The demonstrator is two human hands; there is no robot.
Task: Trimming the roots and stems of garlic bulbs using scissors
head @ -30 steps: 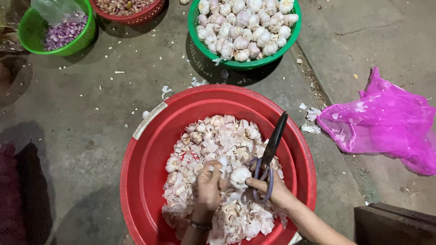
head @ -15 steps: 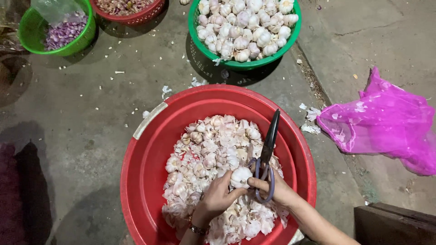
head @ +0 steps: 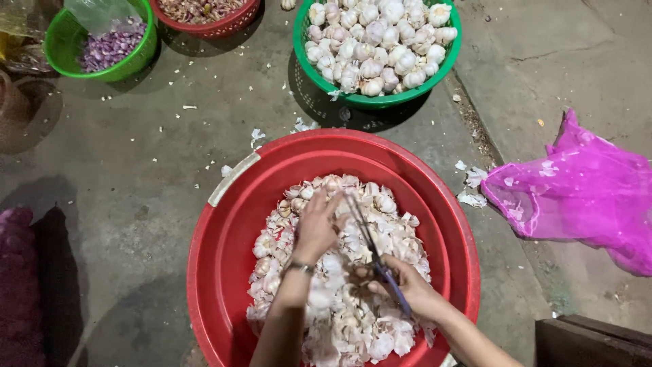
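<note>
Grey concrete floor (head: 136,204), flecked with scraps of white skin, seen from above. At centre, red tub (head: 224,272) heaped with garlic skins (head: 353,326) and loose cloves. Left hand (head: 316,228) laid flat over the pile, fingers stretched toward the tub's far side, palm down on the skins, nothing visibly gripped; thin bracelet (head: 299,267) at the wrist. Right hand (head: 407,285) closed round the handles of scissors (head: 370,238), blades together and angled up-left across the heap, tips just beside the left hand's fingers. Beyond the tub, green basket (head: 377,100) filled with whole garlic bulbs (head: 373,41), pale with a purple blush. At upper left, green bowl (head: 132,61) of small purple pieces, clear plastic bag (head: 102,10) resting in it, touching a red basket (head: 224,27) cut off by the top edge. On the right, well apart from the tub, crumpled magenta bag (head: 577,197) on the floor, bits of skin just beside it. Dark maroon shape (head: 20,285) at the left edge, dark wooden corner (head: 591,340) at lower right; neither clear enough to tell what.
</note>
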